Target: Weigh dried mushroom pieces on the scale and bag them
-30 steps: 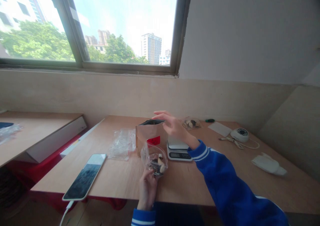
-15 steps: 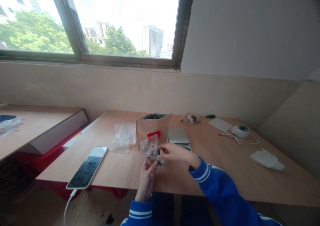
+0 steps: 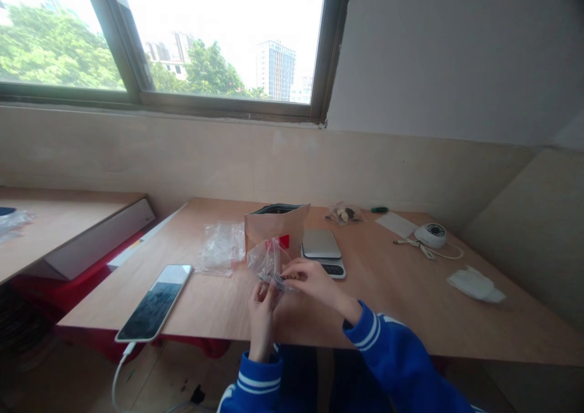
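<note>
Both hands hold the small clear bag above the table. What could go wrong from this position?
1. The small clear bag is pinched between the left hand and right hand; if its mouth is open, the pieces inside might spill onto the table.
2. The brown paper bag stands open just behind; a hand might knock it over.
3. The phone lies near the table's front edge, its cable hanging down; a tug might drag it off.

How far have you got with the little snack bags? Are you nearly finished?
One small filled bag already lies at the back of the table. Right now the left hand and right hand both pinch a second clear bag with a few pieces inside, in front of the brown paper bag and beside the scale. Empty clear bags lie unused, so more seems left.
</note>
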Available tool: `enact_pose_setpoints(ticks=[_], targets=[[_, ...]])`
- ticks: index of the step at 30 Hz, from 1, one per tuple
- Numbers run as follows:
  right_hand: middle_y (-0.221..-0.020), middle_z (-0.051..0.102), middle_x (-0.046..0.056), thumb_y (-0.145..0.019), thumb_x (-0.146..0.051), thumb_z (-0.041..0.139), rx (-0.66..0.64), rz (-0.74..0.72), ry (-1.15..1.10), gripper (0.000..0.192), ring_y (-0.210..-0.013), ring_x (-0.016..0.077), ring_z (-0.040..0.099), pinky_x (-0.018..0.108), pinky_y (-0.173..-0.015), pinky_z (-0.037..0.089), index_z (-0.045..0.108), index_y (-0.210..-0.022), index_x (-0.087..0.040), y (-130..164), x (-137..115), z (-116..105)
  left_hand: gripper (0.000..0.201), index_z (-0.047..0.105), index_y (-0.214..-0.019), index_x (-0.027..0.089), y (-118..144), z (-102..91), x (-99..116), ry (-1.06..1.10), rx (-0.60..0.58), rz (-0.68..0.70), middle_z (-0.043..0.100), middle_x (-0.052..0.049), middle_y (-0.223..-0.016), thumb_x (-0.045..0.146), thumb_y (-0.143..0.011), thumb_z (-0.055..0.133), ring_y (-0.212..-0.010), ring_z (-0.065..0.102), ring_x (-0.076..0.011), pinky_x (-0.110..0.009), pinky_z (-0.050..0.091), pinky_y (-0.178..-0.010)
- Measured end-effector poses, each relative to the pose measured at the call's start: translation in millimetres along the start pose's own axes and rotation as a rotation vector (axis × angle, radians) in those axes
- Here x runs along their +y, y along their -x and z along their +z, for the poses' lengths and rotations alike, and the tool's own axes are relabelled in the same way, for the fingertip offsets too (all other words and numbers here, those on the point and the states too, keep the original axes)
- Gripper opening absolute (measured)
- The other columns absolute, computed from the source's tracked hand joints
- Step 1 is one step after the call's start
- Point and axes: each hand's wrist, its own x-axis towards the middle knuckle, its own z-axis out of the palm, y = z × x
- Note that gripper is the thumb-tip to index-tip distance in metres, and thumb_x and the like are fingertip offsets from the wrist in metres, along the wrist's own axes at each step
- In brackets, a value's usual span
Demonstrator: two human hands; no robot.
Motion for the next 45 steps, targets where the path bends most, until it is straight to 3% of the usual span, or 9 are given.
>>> enact_pose_setpoints(ticks=[6, 13, 20, 24, 28, 32, 36, 42, 45], targets=[[-0.088, 0.068, 0.007, -0.078, -0.033, 0.066, 0.071, 0.058, -0.108, 0.019, -0.079, 0.0174, 0.062, 0.028, -0.07, 0.048, 0.072, -0.087, -0.017, -5.9, -4.8, -10.1, 0.031, 0.065, -0.096, 0.016, 3.3, 5.3, 6.0, 0.14, -0.005, -0.034, 0.069, -0.005, -0.102, 0.023, -0.067, 0.075, -0.098, 0.064, -0.0184, -0.027, 0.05, -0.086], [-0.079, 0.066, 0.005, -0.075, -0.043, 0.065, 0.017, 0.242, -0.282, 0.033, -0.064, 0.0136, 0.059, 0.025, -0.057, 0.048, 0.068, -0.09, -0.013, -10.0, -11.9, -37.7, 0.032, 0.065, -0.096, 0.017, 12.5, 22.5, 7.8, 0.137, -0.01, -0.101, 0.068, -0.006, -0.103, 0.02, -0.066, 0.075, -0.095, 0.065, -0.0192, -0.027, 0.052, -0.082], [-0.101, 0.066, 0.008, -0.076, -0.038, 0.067, 0.108, 0.047, -0.26, 0.021, -0.095, 0.0201, 0.062, 0.031, -0.079, 0.051, 0.07, -0.082, -0.018, -2.9, -9.4, -35.2, 0.028, 0.066, -0.085, 0.014, 10.7, 18.2, 3.5, 0.088, 0.04, -0.097, 0.07, -0.004, -0.087, 0.024, -0.061, 0.078, -0.082, 0.066, -0.0175, -0.025, 0.051, -0.073], [-0.103, 0.066, 0.008, -0.077, -0.04, 0.066, 0.32, 0.011, -0.367, 0.023, -0.1, 0.0203, 0.061, 0.034, -0.085, 0.05, 0.07, -0.085, -0.019, -1.6, -16.6, -40.5, 0.031, 0.066, -0.086, 0.015, 7.0, 9.3, 10.7, 0.118, 0.067, -0.081, 0.069, -0.003, -0.086, 0.022, -0.059, 0.08, -0.08, 0.065, -0.0151, -0.023, 0.05, -0.071], [-0.096, 0.068, 0.006, -0.078, -0.041, 0.065, 0.54, -0.039, -0.35, 0.026, -0.092, 0.0185, 0.062, 0.032, -0.083, 0.05, 0.068, -0.091, -0.019, -24.3, -40.6, -56.8, 0.027, 0.066, -0.085, 0.015, 4.6, 4.6, 15.2, 0.152, 0.096, -0.104, 0.069, -0.003, -0.087, 0.017, -0.061, 0.078, -0.079, 0.066, -0.0138, -0.021, 0.051, -0.07], [-0.081, 0.066, 0.003, -0.077, -0.042, 0.064, 0.592, -0.054, -0.233, 0.028, -0.073, 0.0148, 0.06, 0.027, -0.067, 0.049, 0.066, -0.089, -0.017, -70.5, -63.2, -68.6, 0.023, 0.066, -0.084, 0.015, 3.1, 3.8, 15.2, 0.154, 0.126, -0.129, 0.07, -0.003, -0.087, 0.013, -0.064, 0.075, -0.078, 0.067, -0.0137, -0.021, 0.052, -0.071], [-0.078, 0.063, 0.002, -0.079, -0.036, 0.06, 0.569, -0.066, 0.021, 0.022, -0.069, 0.0135, 0.057, 0.026, -0.065, 0.046, 0.065, -0.085, -0.016, -106.5, -65.1, -59.1, 0.024, 0.066, -0.085, 0.016, 2.8, 2.7, 17.0, 0.123, 0.124, -0.127, 0.07, -0.004, -0.09, 0.014, -0.063, 0.075, -0.082, 0.067, -0.0157, -0.022, 0.053, -0.072], [-0.082, 0.062, 0.005, -0.089, -0.03, 0.048, 0.482, -0.103, 0.342, 0.022, -0.085, 0.0184, 0.054, 0.03, -0.079, 0.043, 0.065, -0.079, -0.02, -107.5, -54.9, -36.5, 0.026, 0.067, -0.086, 0.016, 3.8, -0.8, 18.8, 0.108, 0.107, -0.112, 0.07, -0.005, -0.094, 0.018, -0.061, 0.077, -0.088, 0.066, -0.0182, -0.024, 0.053, -0.075], [-0.105, 0.058, 0.009, -0.093, -0.035, 0.042, 0.477, -0.15, 0.513, 0.031, -0.099, 0.0225, 0.048, 0.037, -0.09, 0.038, 0.068, -0.084, -0.021, -100.5, -52.8, -36.2, 0.03, 0.068, -0.087, 0.016, 3.8, -1.5, 17.7, 0.095, 0.097, -0.1, 0.07, -0.006, -0.097, 0.021, -0.06, 0.078, -0.091, 0.066, -0.0199, -0.026, 0.052, -0.076]])
